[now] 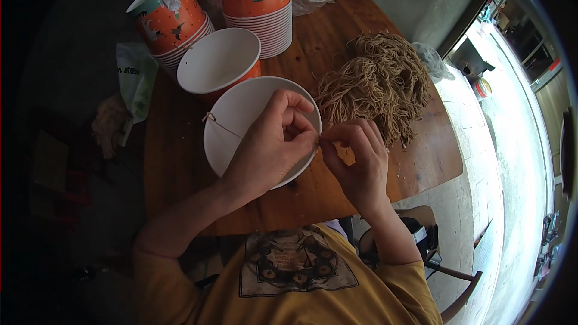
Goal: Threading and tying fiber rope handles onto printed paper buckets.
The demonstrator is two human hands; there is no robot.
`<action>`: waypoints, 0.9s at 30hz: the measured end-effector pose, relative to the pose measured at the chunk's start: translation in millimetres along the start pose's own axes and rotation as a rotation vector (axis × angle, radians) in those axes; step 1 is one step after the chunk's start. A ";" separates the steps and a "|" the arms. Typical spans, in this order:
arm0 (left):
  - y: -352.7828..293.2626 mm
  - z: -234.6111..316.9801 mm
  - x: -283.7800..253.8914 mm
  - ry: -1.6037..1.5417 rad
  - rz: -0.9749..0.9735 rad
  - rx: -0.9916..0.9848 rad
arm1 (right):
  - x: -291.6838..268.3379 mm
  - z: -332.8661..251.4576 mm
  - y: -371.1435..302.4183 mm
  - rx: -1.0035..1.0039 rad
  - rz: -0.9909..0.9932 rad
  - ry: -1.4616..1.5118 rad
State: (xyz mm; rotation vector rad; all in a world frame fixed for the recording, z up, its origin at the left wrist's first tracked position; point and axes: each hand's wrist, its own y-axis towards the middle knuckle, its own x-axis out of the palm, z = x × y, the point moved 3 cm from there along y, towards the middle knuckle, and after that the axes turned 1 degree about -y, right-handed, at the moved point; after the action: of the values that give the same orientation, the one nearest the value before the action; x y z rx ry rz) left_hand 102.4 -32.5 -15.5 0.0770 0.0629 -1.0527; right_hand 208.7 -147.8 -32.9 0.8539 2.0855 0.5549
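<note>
A white-lined paper bucket point(232, 108) stands before me with its mouth up. A thin brown cord point(224, 126) is knotted at its left rim and runs across the mouth, under my left hand point(268, 141). At the right rim my left thumb and fingers are closed in a pinch. My right hand point(360, 165) pinches at the same spot from outside, and the two hands' fingertips meet. A dark bit of cord shows between them; the rest is hidden by fingers.
A second bucket point(220, 60) leans behind, with a cord at its left rim. Orange printed bucket stacks point(256, 24) stand at the back of the wooden table point(415, 168). A heap of brown cords point(382, 81) lies to the right. A chair point(421, 216) stands near the right front edge.
</note>
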 end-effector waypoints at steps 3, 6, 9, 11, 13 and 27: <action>0.6 -0.9 -0.5 -0.006 0.006 -0.011 | -2.7 -5.5 2.8 -0.124 0.066 -0.135; 0.0 -1.2 -1.9 0.007 0.004 -0.015 | -3.3 -9.3 4.2 -0.244 0.055 -0.233; -1.8 -0.1 0.6 0.018 0.010 -0.039 | -4.2 -9.6 5.4 -0.287 0.016 -0.274; -5.0 2.4 2.7 0.068 0.057 0.077 | -3.0 -9.2 7.0 -0.297 0.020 -0.264; -8.6 2.5 6.0 0.110 0.054 0.131 | -2.0 -9.4 8.8 -0.283 0.018 -0.275; -3.8 -2.9 4.2 0.238 -0.029 0.271 | 11.1 19.7 -2.6 0.491 -0.292 0.593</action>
State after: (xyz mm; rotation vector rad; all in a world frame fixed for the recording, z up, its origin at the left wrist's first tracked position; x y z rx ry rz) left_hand 101.2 -37.7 -18.9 0.4483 0.1371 -1.0722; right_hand 218.5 -139.7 -51.8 0.6710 2.9044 0.1343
